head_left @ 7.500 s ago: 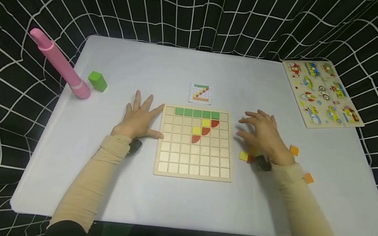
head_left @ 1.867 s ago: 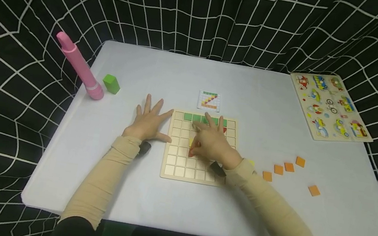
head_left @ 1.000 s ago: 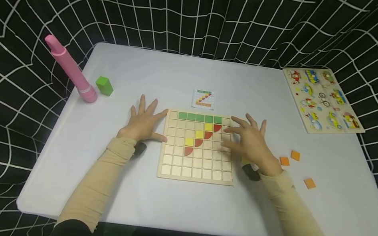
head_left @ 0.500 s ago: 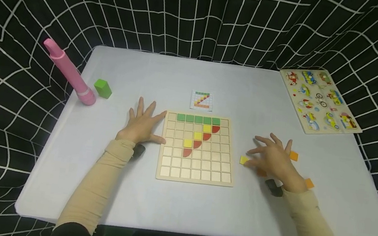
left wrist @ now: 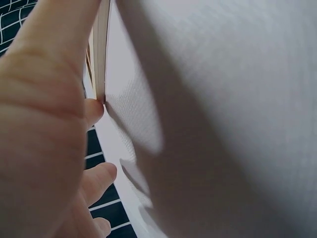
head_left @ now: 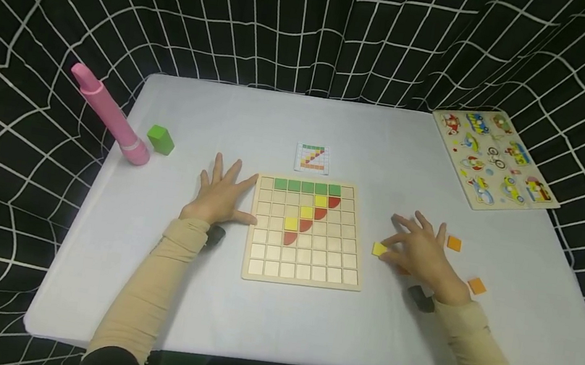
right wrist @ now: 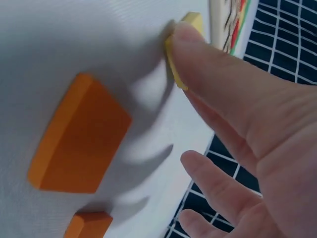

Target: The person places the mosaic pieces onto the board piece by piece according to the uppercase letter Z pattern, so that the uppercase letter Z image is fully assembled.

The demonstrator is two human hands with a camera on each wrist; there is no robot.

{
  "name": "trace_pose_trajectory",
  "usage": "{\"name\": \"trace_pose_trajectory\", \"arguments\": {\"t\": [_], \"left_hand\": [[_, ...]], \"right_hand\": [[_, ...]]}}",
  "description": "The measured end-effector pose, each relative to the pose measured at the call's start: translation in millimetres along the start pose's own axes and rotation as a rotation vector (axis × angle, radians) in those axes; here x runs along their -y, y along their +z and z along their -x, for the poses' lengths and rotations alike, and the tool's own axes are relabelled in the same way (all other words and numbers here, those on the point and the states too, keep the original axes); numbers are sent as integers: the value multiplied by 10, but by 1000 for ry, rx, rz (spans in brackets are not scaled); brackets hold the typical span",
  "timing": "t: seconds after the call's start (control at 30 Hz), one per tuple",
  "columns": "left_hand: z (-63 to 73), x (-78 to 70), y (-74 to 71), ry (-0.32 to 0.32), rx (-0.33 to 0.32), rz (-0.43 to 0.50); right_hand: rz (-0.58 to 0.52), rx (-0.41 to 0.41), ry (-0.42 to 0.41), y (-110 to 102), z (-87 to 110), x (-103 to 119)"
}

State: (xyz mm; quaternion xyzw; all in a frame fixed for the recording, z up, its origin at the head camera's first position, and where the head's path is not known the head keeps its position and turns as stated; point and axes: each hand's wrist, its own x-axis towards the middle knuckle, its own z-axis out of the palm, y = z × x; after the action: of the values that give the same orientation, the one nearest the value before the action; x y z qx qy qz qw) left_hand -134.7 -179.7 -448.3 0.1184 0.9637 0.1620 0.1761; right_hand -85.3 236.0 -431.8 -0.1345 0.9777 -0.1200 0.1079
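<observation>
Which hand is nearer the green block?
Left. The left hand touches the left edge of the grid board, right of and below the green block in the head view; the right hand is beyond its right edge, pinching a yellow tile.

In the head view, we find an orange tile (head_left: 404, 271) mostly hidden beneath the right hand (head_left: 420, 253). The paper card (head_left: 312, 158), at the grid board's (head_left: 318, 273) twelve o'clock, is too small for us to read fully. In the right wrist view, the thumb (right wrist: 218, 72) covers part of the yellow tile (right wrist: 194, 20); the lower orange tile (right wrist: 89, 225) is cut off at seven o'clock. In the left wrist view, the left hand (left wrist: 44, 134), cut off at nine o'clock, hides part of the board.
</observation>
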Motion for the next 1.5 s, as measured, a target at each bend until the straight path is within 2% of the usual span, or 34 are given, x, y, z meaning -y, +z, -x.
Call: {"name": "trace_pose_trajectory", "arguments": {"t": [0.17,0.33,0.53,1.0,1.27,1.5], "left_hand": [[6,23,5,-3,-3,9],[7,52,10,-5,-2,12],[0,72,12,-3,-5,14],[-24,81,7,-5,0,6],[-35,83,-2,-2,14,-2],[-28,81,2,-7,27,12]], "right_hand": [[-49,-27,2,-19,-46,22],[-156,-62,-12,-84,-101,83],[-232,-76,-35,-142,-240,331],[-254,5,-198,20,-640,1156],[-175,79,-226,166,-787,1627],[-110,86,-207,273,-819,1775]]}}
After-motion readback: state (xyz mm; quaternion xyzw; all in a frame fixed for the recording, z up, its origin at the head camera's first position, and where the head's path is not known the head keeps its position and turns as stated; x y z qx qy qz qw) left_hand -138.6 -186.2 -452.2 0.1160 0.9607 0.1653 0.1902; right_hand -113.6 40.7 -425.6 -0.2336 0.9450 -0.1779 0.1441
